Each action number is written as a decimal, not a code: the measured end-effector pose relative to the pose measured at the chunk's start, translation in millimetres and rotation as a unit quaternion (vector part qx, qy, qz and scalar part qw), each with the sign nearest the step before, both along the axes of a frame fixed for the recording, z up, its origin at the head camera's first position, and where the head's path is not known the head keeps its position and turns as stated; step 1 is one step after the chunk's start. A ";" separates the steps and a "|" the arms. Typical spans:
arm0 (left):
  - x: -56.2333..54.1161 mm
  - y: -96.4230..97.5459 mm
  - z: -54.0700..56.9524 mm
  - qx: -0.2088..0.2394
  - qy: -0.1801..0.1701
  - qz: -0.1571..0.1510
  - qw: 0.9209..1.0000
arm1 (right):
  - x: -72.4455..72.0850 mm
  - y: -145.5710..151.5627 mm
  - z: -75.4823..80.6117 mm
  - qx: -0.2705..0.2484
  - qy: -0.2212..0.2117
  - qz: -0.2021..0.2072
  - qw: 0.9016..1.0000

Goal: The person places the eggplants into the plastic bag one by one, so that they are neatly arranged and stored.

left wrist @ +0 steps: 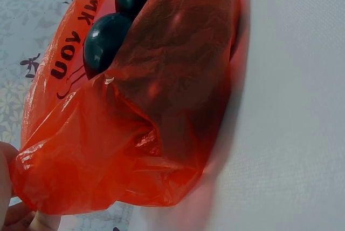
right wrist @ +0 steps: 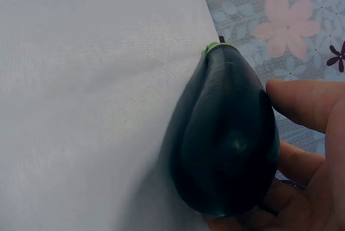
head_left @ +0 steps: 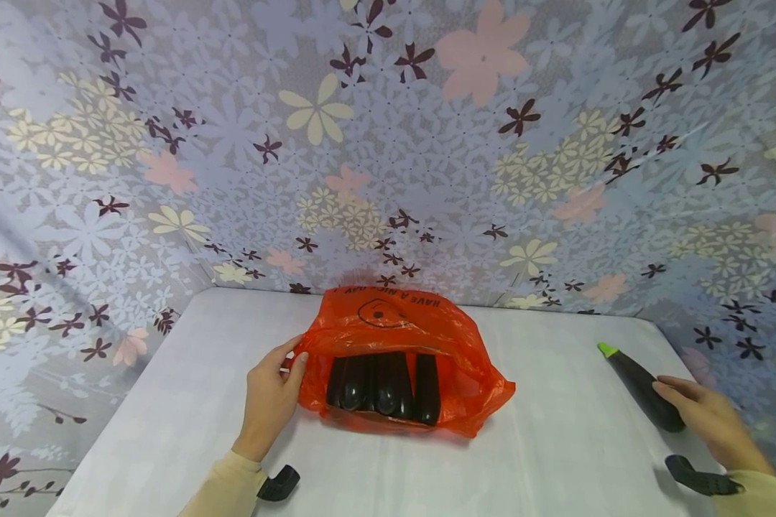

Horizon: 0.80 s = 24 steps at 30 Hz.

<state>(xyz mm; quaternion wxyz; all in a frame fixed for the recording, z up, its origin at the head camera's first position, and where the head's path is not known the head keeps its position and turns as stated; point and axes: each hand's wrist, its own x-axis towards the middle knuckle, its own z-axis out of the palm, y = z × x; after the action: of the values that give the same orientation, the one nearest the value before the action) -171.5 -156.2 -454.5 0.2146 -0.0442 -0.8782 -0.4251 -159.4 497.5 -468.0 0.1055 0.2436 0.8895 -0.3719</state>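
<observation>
A red plastic bag lies on its side on the white tabletop with its mouth open toward me. Inside it, several dark, glossy eggplants lie side by side. My left hand pinches the bag's left edge between thumb and fingers. Over at the right, my right hand holds a separate eggplant with a bright green stem end. In the right wrist view the thumb presses this eggplant's side, while the other fingers curl round underneath, partly hidden by it.
The white table meets flowered fabric walls at the back and sides. Black curved wrist mounts show beside both sleeves. Printed lettering and a winking face mark the bag's upper side.
</observation>
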 end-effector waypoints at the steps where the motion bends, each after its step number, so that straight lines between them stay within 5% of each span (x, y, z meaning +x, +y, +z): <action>1: 0.0 -0.1 0.1 0.000 -0.001 0.000 1.000 | -0.3 0.3 -0.4 0.002 -0.001 -0.001 1.000; 9: -0.5 -1.3 0.1 0.002 -0.017 -0.002 1.000 | 0.6 -2.0 0.8 0.006 -0.020 -0.020 1.000; 24: 1.1 -0.4 1.7 -0.007 -0.012 0.003 1.000 | 6.7 -7.1 4.5 0.025 0.015 -0.003 1.000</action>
<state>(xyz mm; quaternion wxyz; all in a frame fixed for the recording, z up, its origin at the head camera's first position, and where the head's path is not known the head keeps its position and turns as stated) -170.4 -156.6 -452.8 0.2049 -0.0384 -0.8836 -0.4192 -152.7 490.3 -463.5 0.0848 0.2434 0.8994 -0.3531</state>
